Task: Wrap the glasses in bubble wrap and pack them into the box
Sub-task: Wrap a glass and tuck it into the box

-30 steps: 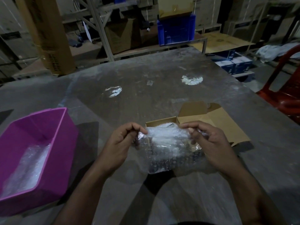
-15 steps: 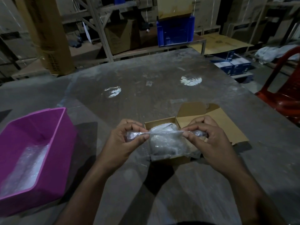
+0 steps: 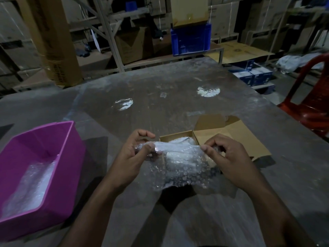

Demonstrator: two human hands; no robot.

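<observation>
Now bubble wrap pinched between left hand, right hand.

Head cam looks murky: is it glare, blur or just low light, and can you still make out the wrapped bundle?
Head view: dim overall; two bright glare patches on the table; wide-angle bending at the edges; bubble wrap between left hand and right hand readable, contents not.

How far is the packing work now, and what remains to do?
Done: the cardboard box stands open on the table. In hand: the left hand and right hand both pinch a bubble wrap bundle at the box's near edge; its contents are hidden. Left: lowering the bundle in and closing the flaps. More bubble wrap lies in the pink bin.
</observation>
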